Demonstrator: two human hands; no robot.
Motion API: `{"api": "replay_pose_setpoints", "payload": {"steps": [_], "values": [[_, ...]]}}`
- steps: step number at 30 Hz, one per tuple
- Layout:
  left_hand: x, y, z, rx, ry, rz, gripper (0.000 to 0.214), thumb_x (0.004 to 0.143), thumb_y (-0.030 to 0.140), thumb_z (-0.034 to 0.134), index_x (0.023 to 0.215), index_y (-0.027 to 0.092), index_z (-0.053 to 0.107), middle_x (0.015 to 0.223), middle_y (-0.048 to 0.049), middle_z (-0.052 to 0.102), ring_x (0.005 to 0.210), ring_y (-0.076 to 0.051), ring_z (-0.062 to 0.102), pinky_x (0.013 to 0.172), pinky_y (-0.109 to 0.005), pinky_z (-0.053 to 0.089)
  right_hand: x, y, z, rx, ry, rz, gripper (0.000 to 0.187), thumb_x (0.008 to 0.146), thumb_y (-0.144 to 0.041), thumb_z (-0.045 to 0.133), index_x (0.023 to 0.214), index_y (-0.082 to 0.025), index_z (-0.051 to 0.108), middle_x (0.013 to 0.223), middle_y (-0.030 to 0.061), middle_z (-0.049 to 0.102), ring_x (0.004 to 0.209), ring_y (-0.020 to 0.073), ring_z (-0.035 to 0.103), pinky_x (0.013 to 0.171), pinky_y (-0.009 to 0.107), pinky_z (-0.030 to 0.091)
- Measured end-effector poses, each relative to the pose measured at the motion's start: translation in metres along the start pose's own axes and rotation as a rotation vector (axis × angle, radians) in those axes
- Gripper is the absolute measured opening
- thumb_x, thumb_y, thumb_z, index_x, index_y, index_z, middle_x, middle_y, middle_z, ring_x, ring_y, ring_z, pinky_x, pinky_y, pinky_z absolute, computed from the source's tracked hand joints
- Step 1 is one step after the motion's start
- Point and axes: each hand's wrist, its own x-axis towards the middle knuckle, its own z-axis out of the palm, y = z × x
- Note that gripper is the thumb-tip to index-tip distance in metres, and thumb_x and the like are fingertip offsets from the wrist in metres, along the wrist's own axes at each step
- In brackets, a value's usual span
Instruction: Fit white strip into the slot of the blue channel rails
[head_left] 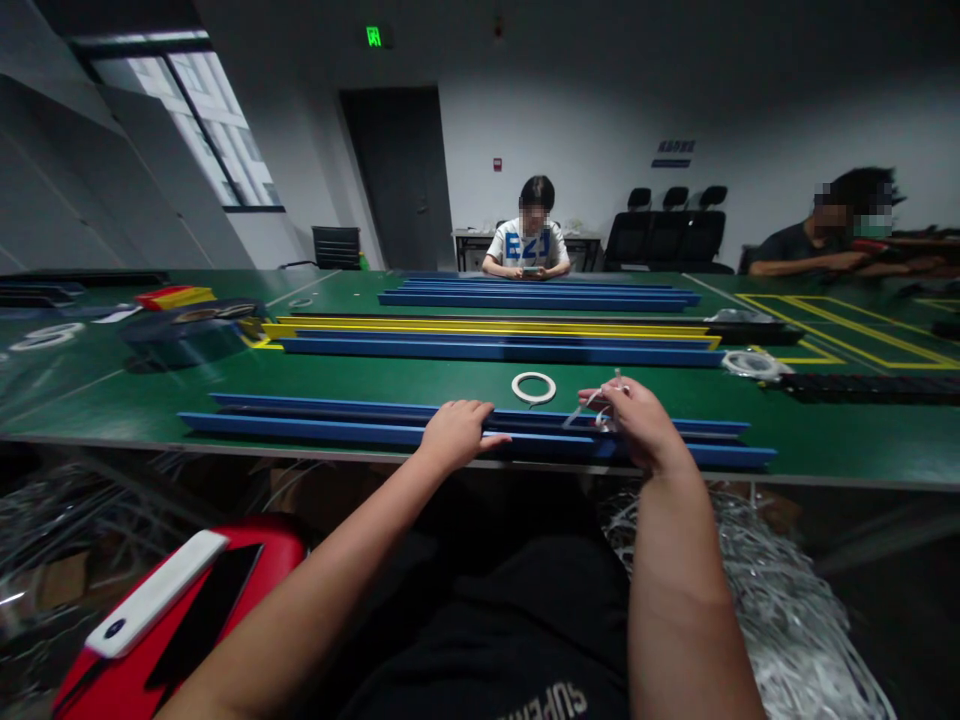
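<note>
A long blue channel strip (315,428) with a dark inner groove lies along the near edge of the green table. My left hand (456,436) rests across it left of centre, fingers flat over the far side and thumb stretched out along the near side. Over the channel's right part, my right hand (636,415) pinches a thin white strip (579,412) between thumb and fingertips. Part of that strip hangs down toward the groove; whether it touches the channel I cannot tell. Just beyond the channel lies a white tape ring (533,388).
Yellow and blue strips (487,345) lie across the table's middle, with more blue strips (540,296) behind. A clear-wrapped roll (751,364) sits at right. One person (529,245) sits opposite, another (806,250) at far right. Tangled white scrap (787,600) fills the space below.
</note>
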Motion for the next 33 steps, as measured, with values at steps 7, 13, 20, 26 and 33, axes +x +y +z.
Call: {"api": "replay_pose_setpoints", "payload": {"steps": [7,13,20,26,33], "values": [[-0.035,-0.073,-0.009,0.002,-0.036,-0.038,0.065,0.083,0.072,0.045,0.126,0.025,0.058,0.121,-0.0095,0.066,0.112,-0.028,0.059,0.096,-0.039,0.043,-0.007,-0.008,0.007,-0.036,0.075,-0.017,0.031,0.082,-0.053,0.055,0.089,-0.023,0.049,0.063,-0.0042,0.054,0.05,0.0112,0.049,0.053,0.025,0.044],[-0.062,-0.143,-0.018,0.036,-0.063,-0.114,0.065,0.083,0.067,0.048,0.129,0.022,0.058,0.127,-0.0103,0.063,0.116,-0.029,0.057,0.1,-0.04,0.043,-0.005,0.008,0.007,-0.8,-0.174,-0.066,0.041,0.068,-0.046,0.074,0.101,-0.023,0.069,0.084,0.0037,0.069,0.071,0.0167,0.059,0.062,0.026,0.04],[-0.063,-0.156,-0.024,-0.094,-0.003,-0.185,0.05,0.093,0.055,0.036,0.119,0.024,0.065,0.121,-0.0056,0.067,0.114,-0.024,0.058,0.098,-0.038,0.046,0.0,0.009,0.009,-1.028,-0.196,-0.06,0.016,0.08,-0.031,0.059,0.087,-0.026,0.073,0.083,0.0032,0.071,0.073,0.0157,0.061,0.06,0.025,0.035],[-0.055,-0.13,-0.015,-0.225,0.252,-0.156,0.041,0.096,0.045,0.035,0.099,0.021,0.068,0.104,-0.0055,0.071,0.101,-0.023,0.061,0.093,-0.037,0.048,0.001,0.012,0.007,-1.018,-0.246,-0.035,0.035,0.072,-0.043,0.073,0.102,-0.025,0.071,0.092,0.004,0.071,0.076,0.0158,0.062,0.06,0.023,0.037],[-0.017,-0.043,-0.015,-0.256,0.277,0.053,0.032,0.097,0.038,0.04,0.098,0.021,0.068,0.101,-0.0072,0.07,0.1,-0.022,0.062,0.091,-0.037,0.047,0.007,0.022,0.0,-1.011,-0.256,-0.042,0.017,0.078,-0.026,0.065,0.091,-0.025,0.075,0.087,0.004,0.071,0.077,0.0153,0.062,0.068,0.023,0.04]]}}
